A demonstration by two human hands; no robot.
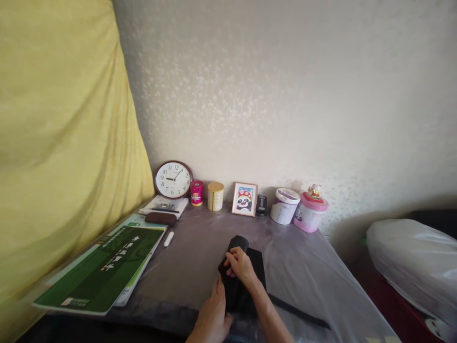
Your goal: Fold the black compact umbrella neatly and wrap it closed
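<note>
At the far left of my feed a yellow curtain (71, 119) hangs beside the table. A green book (121, 262) lies slantwise on other books and papers, and just beyond its top edge I see a brown glasses case (160, 218), with a white wall clock (167, 190) leaning behind it. A small white capsule-shaped device (169, 239) lies on the grey table cover (189, 257), just beside the book. Next along the wall stand a pink can (196, 196) and a yellow-lidded can (215, 197).

My left hand (213, 309) comes in from below, its fingers along the left side of a black case (231, 288) and its thumb at the near end; I read that as a hold, with some fingertips hidden. The case lies between the hands, near the table's front edge. My right hand (240, 264) is over its upper part, fingers bent inward against the dark surface; I cannot tell whether they pinch anything.

Behind is a framed panda picture (244, 200), beside a black device (262, 205). A black strap (300, 312) trails rightward from near the case. Farther right stand a white tub (284, 209) and a pink tub (309, 216) topped by a figurine (314, 191), then a plastic-wrapped bundle (414, 257).
</note>
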